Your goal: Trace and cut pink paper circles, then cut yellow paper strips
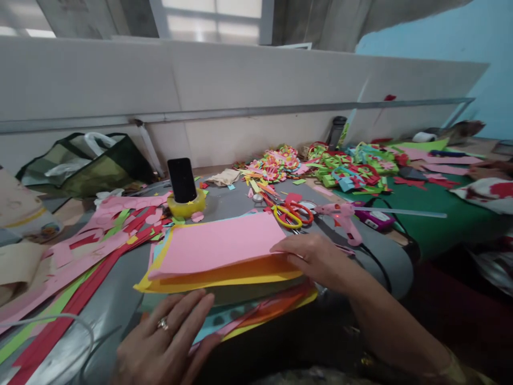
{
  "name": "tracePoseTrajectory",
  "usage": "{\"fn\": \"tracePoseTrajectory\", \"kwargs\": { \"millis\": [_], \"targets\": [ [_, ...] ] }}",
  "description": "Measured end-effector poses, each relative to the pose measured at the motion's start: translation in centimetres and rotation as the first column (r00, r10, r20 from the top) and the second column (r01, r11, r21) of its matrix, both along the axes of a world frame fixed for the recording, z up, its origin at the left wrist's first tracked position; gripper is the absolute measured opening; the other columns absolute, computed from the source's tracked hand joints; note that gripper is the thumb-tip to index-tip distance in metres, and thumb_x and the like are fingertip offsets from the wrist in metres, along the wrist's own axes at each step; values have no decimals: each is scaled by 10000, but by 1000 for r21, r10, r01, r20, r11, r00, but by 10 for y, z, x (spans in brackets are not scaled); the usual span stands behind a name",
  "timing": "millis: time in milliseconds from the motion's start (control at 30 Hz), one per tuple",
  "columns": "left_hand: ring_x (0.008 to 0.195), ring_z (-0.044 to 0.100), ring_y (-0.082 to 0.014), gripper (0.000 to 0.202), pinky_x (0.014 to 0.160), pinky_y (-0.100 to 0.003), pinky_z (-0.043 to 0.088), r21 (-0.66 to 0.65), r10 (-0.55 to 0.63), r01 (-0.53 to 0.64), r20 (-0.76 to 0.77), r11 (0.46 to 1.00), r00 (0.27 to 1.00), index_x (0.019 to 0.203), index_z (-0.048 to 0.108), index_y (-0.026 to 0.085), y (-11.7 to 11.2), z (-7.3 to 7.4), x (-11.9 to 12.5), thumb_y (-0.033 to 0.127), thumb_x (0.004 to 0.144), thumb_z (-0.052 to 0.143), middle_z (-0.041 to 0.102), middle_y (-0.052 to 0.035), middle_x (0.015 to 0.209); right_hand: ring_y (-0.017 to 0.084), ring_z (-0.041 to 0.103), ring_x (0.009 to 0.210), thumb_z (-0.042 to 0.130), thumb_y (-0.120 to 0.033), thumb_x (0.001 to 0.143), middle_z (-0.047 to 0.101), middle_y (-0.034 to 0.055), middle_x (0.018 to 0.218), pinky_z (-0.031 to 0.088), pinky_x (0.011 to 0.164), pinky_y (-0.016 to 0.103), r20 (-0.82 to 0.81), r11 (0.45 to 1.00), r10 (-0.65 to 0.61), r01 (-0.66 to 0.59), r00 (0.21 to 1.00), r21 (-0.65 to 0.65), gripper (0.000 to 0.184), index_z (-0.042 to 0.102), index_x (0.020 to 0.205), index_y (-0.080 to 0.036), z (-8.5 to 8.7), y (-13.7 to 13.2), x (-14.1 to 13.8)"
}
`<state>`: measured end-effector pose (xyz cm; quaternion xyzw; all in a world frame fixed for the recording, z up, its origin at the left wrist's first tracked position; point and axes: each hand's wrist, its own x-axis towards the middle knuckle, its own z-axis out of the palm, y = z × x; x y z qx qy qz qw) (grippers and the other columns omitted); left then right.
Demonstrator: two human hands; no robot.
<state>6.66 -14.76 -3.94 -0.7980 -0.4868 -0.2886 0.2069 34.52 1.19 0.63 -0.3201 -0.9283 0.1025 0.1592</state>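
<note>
A stack of coloured sheets lies on the table's near edge, spread apart at the front. Its upper part is a pink sheet (220,240) over yellow-orange sheets (244,274). My right hand (316,262) pinches their right front corner and holds it raised. Below, light blue, pink and orange lower sheets (272,307) show in the gap. My left hand (168,337), a ring on one finger, grips the near left edge of these lower sheets, fingers on top and thumb at the front edge. Whether the stack is felt, foam or paper, I cannot tell.
Behind the stack lie yellow and red-handled scissors (287,216), a pink glue gun (340,216) with a cord, and a phone (182,181) in a yellow tape roll (192,205). Coloured strips (92,262) cover the left. Cut-out piles (276,163) lie behind. Another person's hand (489,170) is far right.
</note>
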Motion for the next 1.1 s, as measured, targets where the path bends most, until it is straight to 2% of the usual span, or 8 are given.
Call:
{"fn": "tracePoseTrajectory", "kwargs": {
  "millis": [133,267,367,467,533,633,833,1100],
  "targets": [
    [893,669,-267,365,710,-361,560,0,19,-20,-143,1000,989,1121,592,232,16,7,19,452,836,534,706,-82,1028,155,649,847,459,-141,838,722,11,942,459,755,236,15,993,43,-41,999,-109,284,691,985,-212,0,4,-5],
    [834,653,-230,248,696,-341,543,-97,-49,37,-122,995,991,898,618,207,21,10,29,426,864,507,696,-72,904,149,647,823,466,-150,830,724,18,930,439,710,211,58,973,89,-75,994,-218,281,708,964,-196,6,8,-10],
    [903,633,-232,225,774,-360,518,-32,-3,0,-92,999,996,1028,603,179,22,7,38,319,863,542,679,-87,1017,159,644,793,475,-180,833,728,36,891,429,688,217,108,967,91,-62,990,-249,269,721,941,-184,7,10,-13],
    [963,625,-257,428,819,-392,514,-108,10,-27,-151,994,988,1165,563,178,23,0,43,386,797,630,673,-83,1098,146,630,730,479,-206,844,721,29,823,409,644,210,100,961,96,-67,990,-267,249,721,897,-182,6,12,-14],
    [962,636,-274,509,788,-388,533,-150,-19,-14,-213,989,977,1129,589,178,25,-6,42,471,723,681,676,-103,1105,129,609,686,476,-214,854,706,18,774,391,616,202,80,957,116,-90,990,-276,242,715,861,-177,5,15,-15],
    [937,653,-323,577,715,-420,552,-66,-8,-12,-299,998,954,1060,624,189,29,-15,37,562,627,712,669,-160,1114,117,578,647,492,-220,852,684,14,726,374,588,197,67,951,129,-104,989,-291,223,706,830,-159,2,21,-15],
    [855,691,-280,603,648,-345,571,11,-73,83,-366,996,928,1014,631,160,36,-27,31,614,619,675,704,-157,1032,118,570,673,505,-224,843,682,23,750,363,599,195,42,952,124,-107,991,-288,214,704,835,-146,2,30,-20],
    [1134,564,-305,726,879,-404,528,-272,18,-103,-298,957,954,1273,497,64,18,-16,43,486,711,683,545,-165,1300,115,489,568,493,-354,843,564,-5,585,313,522,207,-30,992,42,-45,999,-117,297,652,697,-150,14,62,-27]
  ]
}}
